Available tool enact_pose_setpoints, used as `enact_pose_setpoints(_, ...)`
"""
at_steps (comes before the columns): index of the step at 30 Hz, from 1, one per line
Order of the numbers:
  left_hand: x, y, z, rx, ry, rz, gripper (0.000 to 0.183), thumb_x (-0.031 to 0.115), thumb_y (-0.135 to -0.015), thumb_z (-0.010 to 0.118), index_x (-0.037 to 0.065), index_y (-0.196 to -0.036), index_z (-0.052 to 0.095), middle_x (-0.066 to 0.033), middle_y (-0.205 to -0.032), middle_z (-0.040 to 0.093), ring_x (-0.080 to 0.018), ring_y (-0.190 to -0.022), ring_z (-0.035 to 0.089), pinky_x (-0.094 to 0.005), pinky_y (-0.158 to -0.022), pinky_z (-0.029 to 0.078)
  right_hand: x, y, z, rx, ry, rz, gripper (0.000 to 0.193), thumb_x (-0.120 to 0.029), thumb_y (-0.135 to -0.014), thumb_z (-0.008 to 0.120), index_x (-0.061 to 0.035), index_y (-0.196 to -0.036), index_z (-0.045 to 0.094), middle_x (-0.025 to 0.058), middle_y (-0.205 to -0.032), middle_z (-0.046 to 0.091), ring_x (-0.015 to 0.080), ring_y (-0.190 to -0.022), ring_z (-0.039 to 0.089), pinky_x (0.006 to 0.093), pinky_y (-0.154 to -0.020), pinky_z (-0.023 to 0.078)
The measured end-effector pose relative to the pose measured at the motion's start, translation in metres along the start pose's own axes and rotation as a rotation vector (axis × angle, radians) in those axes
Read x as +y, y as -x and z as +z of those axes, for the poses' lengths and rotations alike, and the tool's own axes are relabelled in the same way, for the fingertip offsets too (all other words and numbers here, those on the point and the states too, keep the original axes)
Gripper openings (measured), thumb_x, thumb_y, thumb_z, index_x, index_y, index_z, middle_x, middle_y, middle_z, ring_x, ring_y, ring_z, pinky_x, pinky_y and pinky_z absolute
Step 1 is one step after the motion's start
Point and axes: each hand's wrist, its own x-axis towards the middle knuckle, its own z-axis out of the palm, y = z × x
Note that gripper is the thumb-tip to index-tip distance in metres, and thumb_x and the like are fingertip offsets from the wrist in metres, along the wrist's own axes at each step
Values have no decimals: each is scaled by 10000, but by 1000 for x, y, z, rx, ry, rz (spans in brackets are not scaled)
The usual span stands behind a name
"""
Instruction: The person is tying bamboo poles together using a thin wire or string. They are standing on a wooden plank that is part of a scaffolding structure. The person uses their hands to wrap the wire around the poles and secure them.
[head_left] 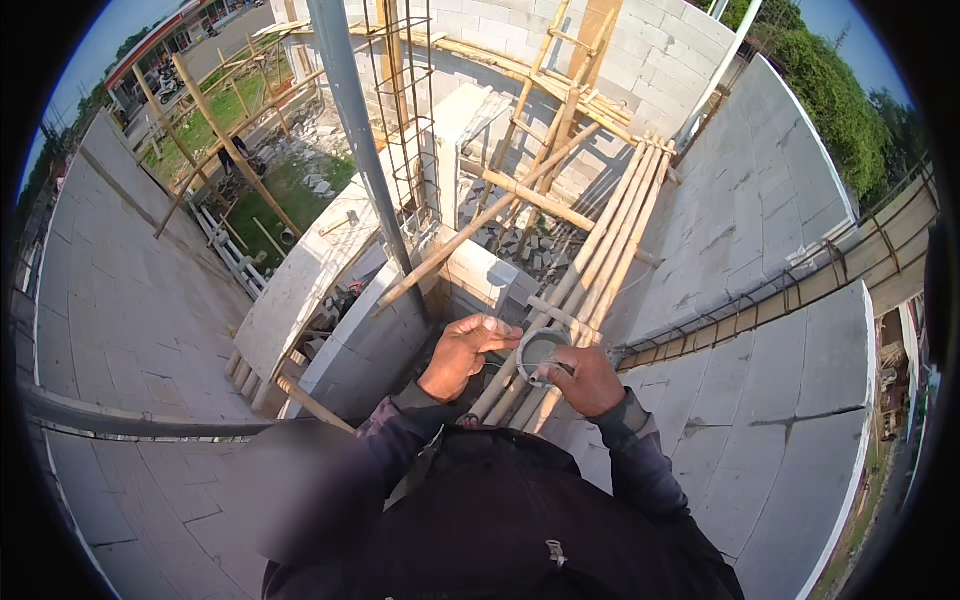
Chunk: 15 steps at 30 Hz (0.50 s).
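Note:
My right hand (590, 380) is closed around the near right side of a grey, round, cup-like piece (543, 349) with a pale rim. Its round mouth faces up toward me; whether it has a bottom I cannot tell. Just left of its rim, my left hand (460, 356) holds thumb and fingertips pinched together. Anything between those fingertips is too small to make out. Both hands are in front of my body, above a bundle of bamboo poles (612, 250).
Pale block walls rise at the left (130, 270) and right (735, 220). A grey upright pipe (362, 120) stands beside a rebar cage (405, 90). Bamboo scaffolding (530, 95) crosses the far side, with broken blocks (520, 245) below. Rebar (790, 285) runs along the right wall.

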Motion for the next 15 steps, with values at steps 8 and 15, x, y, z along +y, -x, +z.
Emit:
enact_pose_setpoints(8, 46, 59, -131, 222, -190, 115, 287, 321, -970, 605, 89, -803, 578, 72, -569, 379, -22, -468, 282, -199, -423, 208, 61, 52, -26, 114, -62, 82, 205, -194, -885, 619, 8, -853, 619, 209, -752, 603, 409, -742, 584, 448, -674, 454)
enact_pose_setpoints(15, 169, 153, -279, 1134, -1074, 323, 320, 309, -995, 540, 55, -823, 632, -2, -622, 523, -87, -506, 433, -264, -470, 343, 110, 99, -38, 204, 31, 195, 219, -226, -854, 637, -10, -858, 667, 205, -779, 624, 406, -768, 599, 466, -703, 460)
